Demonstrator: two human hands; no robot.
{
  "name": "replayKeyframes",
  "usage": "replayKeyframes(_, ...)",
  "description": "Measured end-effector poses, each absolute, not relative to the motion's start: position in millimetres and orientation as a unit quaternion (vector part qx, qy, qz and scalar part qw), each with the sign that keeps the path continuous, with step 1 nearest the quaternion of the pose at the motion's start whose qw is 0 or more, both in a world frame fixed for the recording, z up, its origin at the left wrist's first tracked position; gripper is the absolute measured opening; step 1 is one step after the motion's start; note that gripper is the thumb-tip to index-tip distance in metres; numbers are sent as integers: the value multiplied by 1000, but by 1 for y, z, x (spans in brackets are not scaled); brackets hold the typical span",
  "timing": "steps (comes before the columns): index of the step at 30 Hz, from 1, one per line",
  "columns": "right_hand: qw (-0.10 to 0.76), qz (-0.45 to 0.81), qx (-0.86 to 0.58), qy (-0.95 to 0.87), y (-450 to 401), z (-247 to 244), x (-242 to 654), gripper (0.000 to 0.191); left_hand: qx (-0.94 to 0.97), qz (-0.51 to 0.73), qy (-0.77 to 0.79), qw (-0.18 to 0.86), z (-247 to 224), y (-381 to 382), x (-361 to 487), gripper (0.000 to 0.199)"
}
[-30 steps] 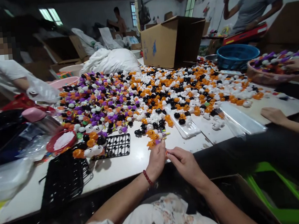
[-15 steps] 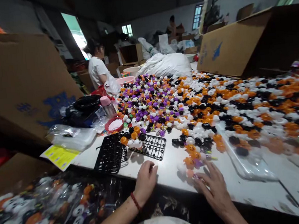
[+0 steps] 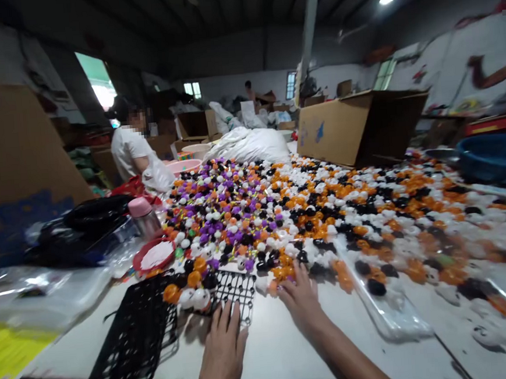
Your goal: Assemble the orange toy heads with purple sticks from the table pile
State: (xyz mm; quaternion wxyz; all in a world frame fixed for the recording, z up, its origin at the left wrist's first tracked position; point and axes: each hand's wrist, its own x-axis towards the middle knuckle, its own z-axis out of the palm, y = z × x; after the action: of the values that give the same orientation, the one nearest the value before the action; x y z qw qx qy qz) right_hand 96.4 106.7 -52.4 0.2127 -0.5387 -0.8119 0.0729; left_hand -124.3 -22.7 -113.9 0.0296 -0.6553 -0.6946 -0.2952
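From the head view, my left hand (image 3: pixel 221 346) lies palm down at the near edge of the black grid (image 3: pixel 246 289), fingers extended and slightly parted, pinching nothing I can see. My right hand (image 3: pixel 306 305) reaches towards eleven o'clock, its fingertips at the small orange toys (image 3: pixel 283 273); whether thumb and finger are closed on one I cannot tell. Those toys sit just to the grid's three o'clock side, at the near fringe of the wide heap (image 3: pixel 320 207) spread from ten to two o'clock. At the grid's nine o'clock side are white toys (image 3: pixel 200 299) and an orange toy (image 3: pixel 172 293), with more black grids (image 3: pixel 130 327) beyond. The bag stack (image 3: pixel 392 321) lies at two o'clock from my right wrist, the red dish (image 3: pixel 137 263) at ten from my left. I judge the toys light, smooth and a bit slippery, hollow perhaps, so I would take one round its fattest part with thumb and two fingertips, without squeezing hard. The grid looks light and stiff but thin-barred; I would hold it by its outer rim, since a bar might snap if bent.
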Motion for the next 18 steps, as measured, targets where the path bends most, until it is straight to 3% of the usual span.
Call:
replayKeyframes(7, 216, 87, -528, -816, 182, -41, 51, 28, -630, -267, -729, -3, -119, 24, -134, 53)
replayKeyframes(11, 210, 32, -533, -819, 225, -36, 24, 28, -632, -266, -728, 3, -109, 52, -141, 51)
replayKeyframes(18, 145, 39, -547, -824, 292, -30, -14, 37, -605, -250, -756, 9, -108, 98, -151, 53)
